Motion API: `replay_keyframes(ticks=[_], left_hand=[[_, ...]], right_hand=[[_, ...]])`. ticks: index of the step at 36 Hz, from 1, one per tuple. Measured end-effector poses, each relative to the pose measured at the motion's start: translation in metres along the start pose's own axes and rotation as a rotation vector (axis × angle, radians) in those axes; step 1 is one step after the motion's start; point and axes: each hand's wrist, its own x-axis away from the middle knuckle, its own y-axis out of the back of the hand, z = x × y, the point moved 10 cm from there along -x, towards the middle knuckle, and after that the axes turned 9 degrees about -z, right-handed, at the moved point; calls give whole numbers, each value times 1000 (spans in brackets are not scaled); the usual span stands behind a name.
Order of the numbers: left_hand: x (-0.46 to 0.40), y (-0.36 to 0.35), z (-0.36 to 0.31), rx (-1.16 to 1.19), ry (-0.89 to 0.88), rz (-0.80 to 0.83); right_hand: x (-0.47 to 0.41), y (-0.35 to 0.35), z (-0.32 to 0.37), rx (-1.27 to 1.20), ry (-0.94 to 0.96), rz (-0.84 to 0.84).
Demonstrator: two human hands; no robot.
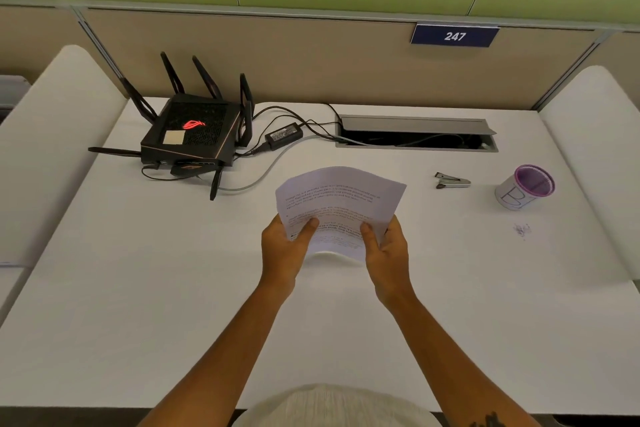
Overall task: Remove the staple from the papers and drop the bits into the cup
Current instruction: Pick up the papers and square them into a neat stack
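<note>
A: Where are the papers [341, 204]?

B: Held up over the middle of the counter [138, 288], both hands on the near edge. The left hand [285, 246] pinches the near-left corner, thumb on top. The right hand [386, 250] pinches the near-right side the same way. The sheets bow upward between them.

A: And the staple?

B: I can't make it out; too small to tell which corner holds it.

A: What does the next move turn on, then?

B: The remover [452, 180]. It lies on the counter to the right of the papers and beyond them, well apart from either grip, with its long axis running left to right. The cup [524, 187] stands further right, near it.

A: So the right hand is nearer.

B: Clearly. I'd judge it should let go and reach forward and right, while the left grip keeps the papers.
</note>
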Motion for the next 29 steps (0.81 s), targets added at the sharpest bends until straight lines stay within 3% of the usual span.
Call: replay_keyframes(ticks=[11,21,29], left_hand=[[-2,4,19,-102,88,83],[-3,35,30,278,283,-108],[19,14,49,511,451,-89]], right_hand=[[-8,9,-23,171,-86,54],[-16,28,-28,-2,-243,188],[7,14,-36,-194,-364,149]])
